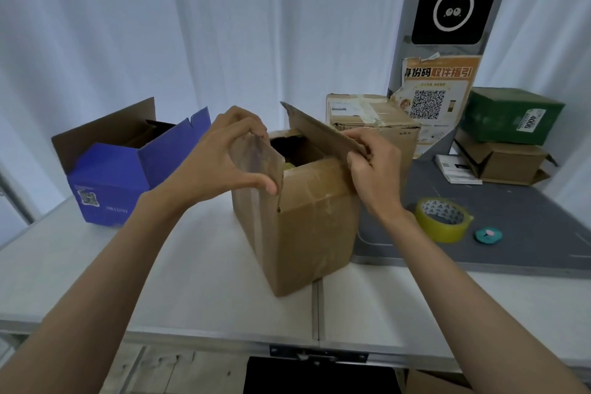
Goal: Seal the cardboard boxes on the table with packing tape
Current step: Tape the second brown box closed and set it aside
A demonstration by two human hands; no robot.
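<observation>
Two flaps up on the brown box (307, 221), mid-table: left hand (220, 163) pinching the left flap (256, 160), right hand (374, 173) gripping the right flap (319, 128). Tape roll (443, 219) sits right, blue box (128, 166) left.

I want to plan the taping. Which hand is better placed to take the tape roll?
The right hand, probably. The tape roll lies on the grey mat just beside the right wrist, while the left hand grips the far-side flap of the brown box.
</observation>
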